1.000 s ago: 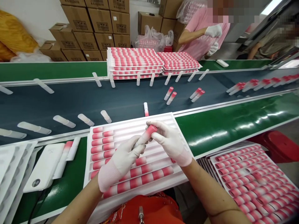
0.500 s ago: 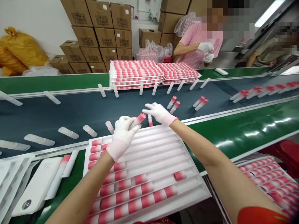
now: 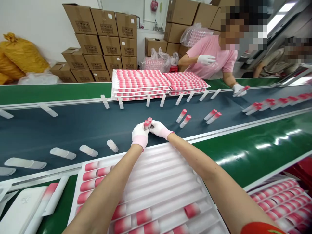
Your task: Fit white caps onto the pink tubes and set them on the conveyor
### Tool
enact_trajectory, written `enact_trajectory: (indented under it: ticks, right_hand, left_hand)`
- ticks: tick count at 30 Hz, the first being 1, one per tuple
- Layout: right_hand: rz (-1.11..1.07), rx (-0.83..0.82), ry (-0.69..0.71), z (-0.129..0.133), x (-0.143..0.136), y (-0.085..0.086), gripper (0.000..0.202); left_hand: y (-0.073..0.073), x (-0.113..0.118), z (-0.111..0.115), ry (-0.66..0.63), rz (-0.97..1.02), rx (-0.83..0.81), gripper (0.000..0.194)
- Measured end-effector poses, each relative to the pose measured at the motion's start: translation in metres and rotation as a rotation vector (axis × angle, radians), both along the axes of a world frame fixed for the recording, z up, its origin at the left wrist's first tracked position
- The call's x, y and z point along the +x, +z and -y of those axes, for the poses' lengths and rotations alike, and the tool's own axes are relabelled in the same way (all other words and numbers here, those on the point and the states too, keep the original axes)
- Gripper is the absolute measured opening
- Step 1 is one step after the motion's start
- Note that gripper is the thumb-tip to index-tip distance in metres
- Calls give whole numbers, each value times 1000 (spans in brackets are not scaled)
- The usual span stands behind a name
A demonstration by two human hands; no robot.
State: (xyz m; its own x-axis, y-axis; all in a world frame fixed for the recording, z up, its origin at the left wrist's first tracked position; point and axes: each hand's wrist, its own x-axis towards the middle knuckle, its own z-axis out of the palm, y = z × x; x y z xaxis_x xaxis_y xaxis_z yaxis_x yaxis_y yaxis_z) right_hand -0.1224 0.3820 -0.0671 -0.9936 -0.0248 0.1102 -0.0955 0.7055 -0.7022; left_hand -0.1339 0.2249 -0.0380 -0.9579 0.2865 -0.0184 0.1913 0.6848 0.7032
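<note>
Over the near side of the dark belt, my gloved left hand [image 3: 140, 135] is closed on a red-topped white tube [image 3: 146, 124]. A second red-topped tube [image 3: 149, 120] stands right beside it, and the fingers of my gloved right hand [image 3: 159, 129] pinch together at it. Both tubes are roughly upright; their lower parts are hidden by the fingers. Below my hands lies a white ridged tray [image 3: 165, 172] with red-and-white caps lying in its grooves, mostly on the left and at the front. One cap [image 3: 192, 210] lies alone toward the right.
White tubes [image 3: 62, 153] stand along both sides of the belt [image 3: 97, 126]. Red-topped tubes [image 3: 185, 121] stand to the right. Filled trays [image 3: 141, 79] are stacked across the belt. A co-worker's gloved hand [image 3: 239, 90] holds a tube. A white power bank [image 3: 23, 208] lies at left.
Both my hands have come together over the belt, left hand moving up and right, bringing two tubes side by side. The co-worker's hand has reached down to the belt. The view has tilted up.
</note>
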Motion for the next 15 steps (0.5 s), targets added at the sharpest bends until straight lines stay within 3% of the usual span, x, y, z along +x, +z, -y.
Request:
enact_trajectory:
  ticks: [6,9,12,15]
  right_hand:
    - [41,-72,-18,1,2,2,13]
    - [39,-71,-64,-3,8,17,29]
    - [7,-59,-198,-15,42,40,44]
    - [-11,-20,-224,-23,121,65,42]
  left_hand:
    - [-8,-3,-9,-1,49,53,28]
    - [-2,4,-6,-3,69,54,50]
    - [16,34,23,-12,64,54,80]
    - [39,74,81,-18,-42,130,73]
